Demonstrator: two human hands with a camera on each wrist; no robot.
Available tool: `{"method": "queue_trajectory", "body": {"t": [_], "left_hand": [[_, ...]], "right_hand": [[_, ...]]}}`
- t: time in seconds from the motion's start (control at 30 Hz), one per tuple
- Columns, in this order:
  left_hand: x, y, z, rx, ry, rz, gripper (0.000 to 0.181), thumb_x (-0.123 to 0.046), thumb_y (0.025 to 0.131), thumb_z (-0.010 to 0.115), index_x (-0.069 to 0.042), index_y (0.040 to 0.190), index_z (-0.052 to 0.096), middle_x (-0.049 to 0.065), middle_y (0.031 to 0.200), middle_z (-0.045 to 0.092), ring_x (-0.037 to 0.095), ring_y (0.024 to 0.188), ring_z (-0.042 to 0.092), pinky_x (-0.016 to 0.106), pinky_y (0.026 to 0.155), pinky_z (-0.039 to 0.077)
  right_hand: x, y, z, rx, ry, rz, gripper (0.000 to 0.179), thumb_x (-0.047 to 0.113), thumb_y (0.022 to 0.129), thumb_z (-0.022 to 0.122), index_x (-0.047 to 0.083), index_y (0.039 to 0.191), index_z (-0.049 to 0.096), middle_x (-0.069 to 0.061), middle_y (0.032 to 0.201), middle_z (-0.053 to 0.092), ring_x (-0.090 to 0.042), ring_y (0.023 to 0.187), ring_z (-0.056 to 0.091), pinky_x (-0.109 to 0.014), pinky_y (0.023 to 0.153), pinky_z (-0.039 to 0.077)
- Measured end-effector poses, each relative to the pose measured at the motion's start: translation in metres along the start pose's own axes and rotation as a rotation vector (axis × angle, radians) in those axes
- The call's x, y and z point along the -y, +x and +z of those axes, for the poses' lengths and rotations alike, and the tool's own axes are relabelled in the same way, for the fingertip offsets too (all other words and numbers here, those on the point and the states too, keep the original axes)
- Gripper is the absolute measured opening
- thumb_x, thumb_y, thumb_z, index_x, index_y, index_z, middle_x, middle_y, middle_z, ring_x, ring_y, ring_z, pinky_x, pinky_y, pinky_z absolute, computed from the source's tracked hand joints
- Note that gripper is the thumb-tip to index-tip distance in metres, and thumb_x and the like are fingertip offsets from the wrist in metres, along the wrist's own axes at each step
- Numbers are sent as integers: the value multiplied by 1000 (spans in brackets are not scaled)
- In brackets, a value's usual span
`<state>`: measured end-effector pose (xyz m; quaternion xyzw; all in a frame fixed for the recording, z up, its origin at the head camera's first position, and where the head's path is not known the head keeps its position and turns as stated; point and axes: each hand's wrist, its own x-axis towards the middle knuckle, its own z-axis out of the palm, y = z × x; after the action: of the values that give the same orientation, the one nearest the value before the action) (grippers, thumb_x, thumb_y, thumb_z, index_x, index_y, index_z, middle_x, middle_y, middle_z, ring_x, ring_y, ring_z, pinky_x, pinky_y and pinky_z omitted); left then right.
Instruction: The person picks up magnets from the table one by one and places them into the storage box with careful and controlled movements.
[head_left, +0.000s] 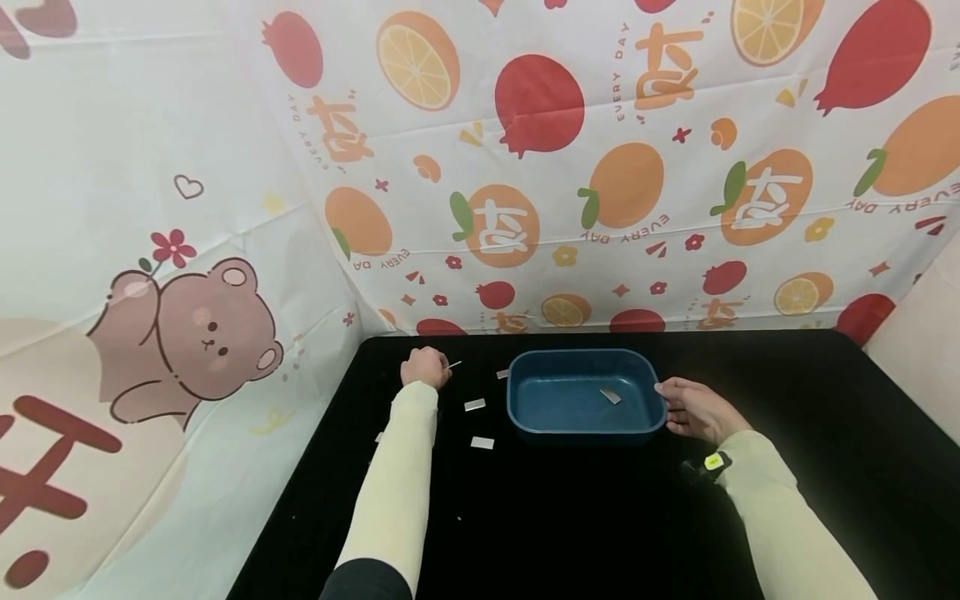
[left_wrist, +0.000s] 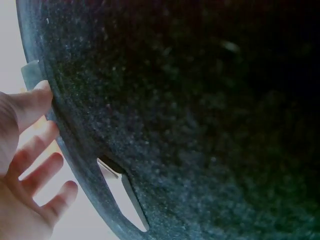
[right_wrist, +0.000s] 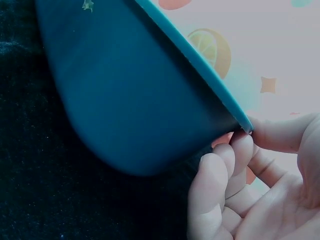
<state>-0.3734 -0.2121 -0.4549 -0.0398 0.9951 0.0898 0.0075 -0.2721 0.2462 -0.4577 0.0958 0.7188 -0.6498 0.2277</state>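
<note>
My left hand (head_left: 425, 368) is over the back left part of the black table and pinches a small, thin, flat rectangular piece (left_wrist: 31, 74) between thumb and index finger. Its other fingers are spread loosely. My right hand (head_left: 701, 410) grips the right rim of a blue plastic basin (head_left: 585, 432), thumb on the rim and fingers curled beneath it. One silvery rectangular piece (head_left: 611, 396) lies inside the basin. Left of the basin, similar pieces lie on the table, among them a nearer piece (head_left: 482, 443) and a middle piece (head_left: 475, 405). What they are made of I cannot tell.
Another piece (head_left: 502, 374) lies close against the basin's left side, and one more (head_left: 378, 437) is partly hidden by my left sleeve. Behind the black table (head_left: 570, 517) hangs a fruit-printed cloth (head_left: 675, 275); a bear-printed cloth (head_left: 210, 333) hangs at the left.
</note>
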Motion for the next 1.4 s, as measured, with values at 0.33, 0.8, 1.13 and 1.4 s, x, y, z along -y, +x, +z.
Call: {"method": "queue_trajectory", "body": {"t": [0.33, 0.8, 1.13, 1.4], "left_hand": [[-3, -2, -1, 14, -6, -24, 16, -24, 94, 66, -14, 96, 79, 10, 112, 71, 34, 114, 55, 54, 96, 48], [1, -3, -4, 20, 27, 17, 16, -22, 93, 66, -14, 96, 79, 10, 111, 72, 34, 115, 57, 53, 94, 51], [5, -8, -8, 6, -33, 40, 16, -23, 92, 67, -15, 93, 80, 7, 104, 74, 32, 106, 63, 50, 88, 55], [11, -14, -21, -11, -128, 38, 15, -23, 92, 69, -14, 93, 80, 7, 103, 76, 30, 103, 64, 48, 88, 55]], "right_hand": [[0, -1, 1, -2, 5, -2, 20, 36, 103, 51, 19, 99, 59, 4, 80, 59, -12, 73, 58, -23, 68, 55], [1, 0, 0, 5, -12, -11, 22, 37, 103, 51, 18, 102, 59, 3, 82, 59, -12, 73, 58, -23, 69, 55], [0, 0, 0, 8, 4, -3, 21, 36, 103, 51, 17, 101, 59, 2, 81, 59, -12, 73, 58, -24, 69, 55], [0, -2, 0, 5, -2, 5, 22, 37, 103, 50, 17, 104, 59, 3, 82, 59, -12, 74, 58, -23, 70, 56]]}}
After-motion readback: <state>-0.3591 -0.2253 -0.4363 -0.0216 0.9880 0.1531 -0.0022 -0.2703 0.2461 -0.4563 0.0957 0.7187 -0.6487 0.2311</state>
